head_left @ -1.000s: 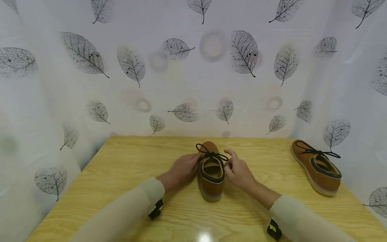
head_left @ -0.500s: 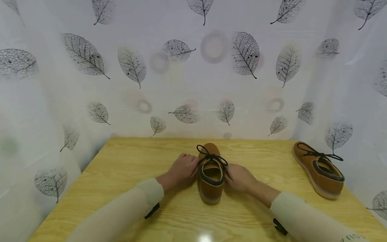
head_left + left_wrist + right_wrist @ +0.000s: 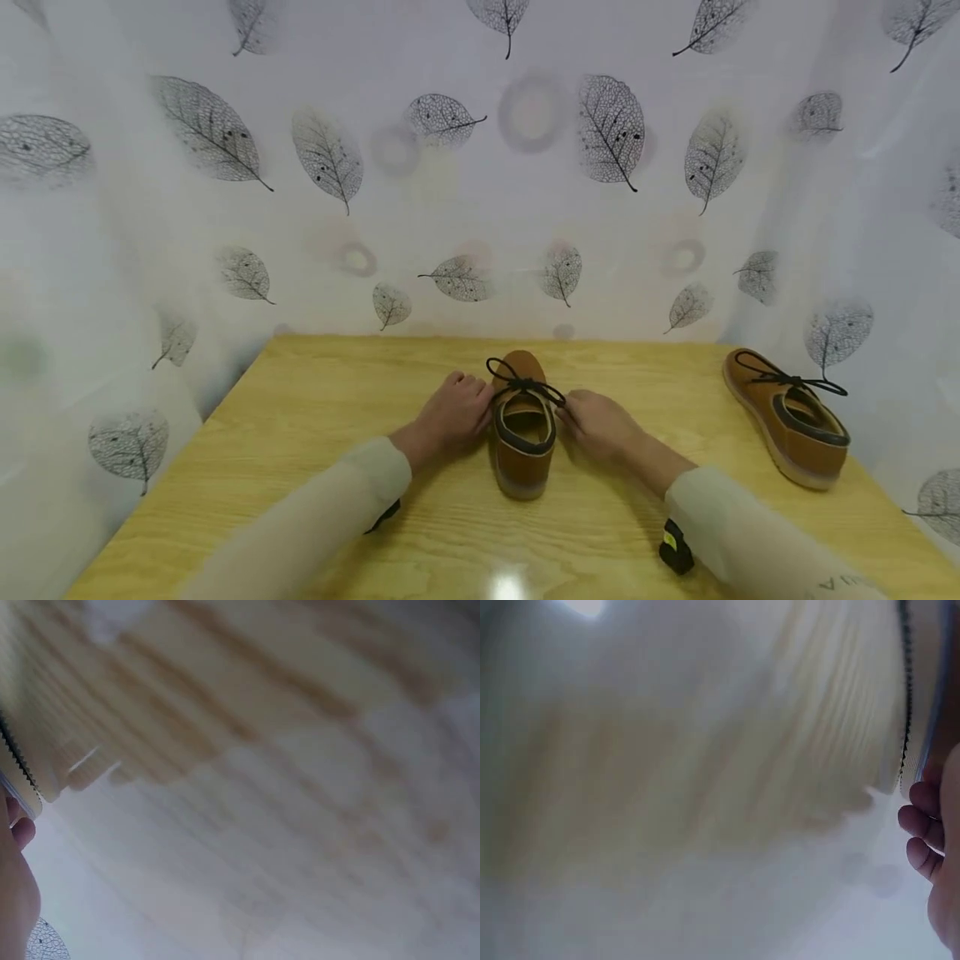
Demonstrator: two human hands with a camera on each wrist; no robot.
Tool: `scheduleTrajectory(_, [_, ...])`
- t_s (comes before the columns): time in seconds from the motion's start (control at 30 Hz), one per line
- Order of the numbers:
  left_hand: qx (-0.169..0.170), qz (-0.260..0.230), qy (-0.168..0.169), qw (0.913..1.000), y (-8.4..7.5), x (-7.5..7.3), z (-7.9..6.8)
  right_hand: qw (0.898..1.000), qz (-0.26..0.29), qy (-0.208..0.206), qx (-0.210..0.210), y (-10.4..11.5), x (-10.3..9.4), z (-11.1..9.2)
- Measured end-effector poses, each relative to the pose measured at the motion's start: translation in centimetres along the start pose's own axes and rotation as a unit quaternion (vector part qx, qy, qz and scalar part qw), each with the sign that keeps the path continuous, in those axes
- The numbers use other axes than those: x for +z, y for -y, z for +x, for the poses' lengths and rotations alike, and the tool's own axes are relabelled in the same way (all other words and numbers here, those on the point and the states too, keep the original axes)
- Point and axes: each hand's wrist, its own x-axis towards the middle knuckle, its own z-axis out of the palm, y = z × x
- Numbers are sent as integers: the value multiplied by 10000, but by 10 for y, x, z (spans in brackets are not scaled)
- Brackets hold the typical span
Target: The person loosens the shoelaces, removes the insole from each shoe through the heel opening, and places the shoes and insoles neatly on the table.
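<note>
A brown leather shoe [image 3: 521,477] with a dark padded collar stands upright on the table, toe pointing away from me. Its black shoelace [image 3: 525,385] is tied in a bow, with loops spread to both sides. On the left, my left hand [image 3: 453,412] has curled fingers and pinches the lace at the shoe's side. My right hand [image 3: 602,425] pinches the lace at the tip of the right loop. Curled fingers [image 3: 921,820] show beside the sole [image 3: 906,750] in the right wrist view. The left wrist view catches fingers [image 3: 25,832] by the sole's edge; the pinched lace is hidden there.
A matching brown shoe [image 3: 813,458] with a tied black lace stands at the table's right edge. The wooden table [image 3: 337,375] ends at a pale leaf-print curtain [image 3: 480,200] behind and on both sides. A dark wrist device [image 3: 676,548] sits under the right sleeve.
The right hand's raised index finger has curled in, and its fingertips now pinch the lace. My left fingers, stretched along the shoe before, have curled. Both shoes stay in place.
</note>
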Motion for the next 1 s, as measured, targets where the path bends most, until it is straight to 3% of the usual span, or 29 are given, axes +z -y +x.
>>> scheduleTrajectory(0.07, [46, -112, 2, 9999, -2, 4, -1, 9985, -454, -95, -298, -3, 1, -3])
scheduleTrajectory(0.17, [113, -176, -40, 9998, -5, 8, -4, 9882, -1168, -368, -918, -6, 3, -7])
scheduleTrajectory(0.33, [110, -12, -140, 9998, -3, 7, -7, 9776, -1383, -858, -1337, -9, 8, -7])
scheduleTrajectory(0.47, [59, -3, -34, 10000, 0, 6, -4, 9822, -1082, -961, -1197, -10, 7, -4])
scheduleTrajectory(0.67, [74, -203, -18, 9998, -1, 7, -4, 9975, 44, -389, -580, -7, 6, -9])
scheduleTrajectory(0.8, [41, -325, -170, 9993, 0, 6, -8, 9978, 599, -208, -193, -7, 6, -14])
scheduleTrajectory(1.0, [138, -395, -512, 9978, 3, 0, -3, 9963, 783, -324, -120, -7, -1, -12])
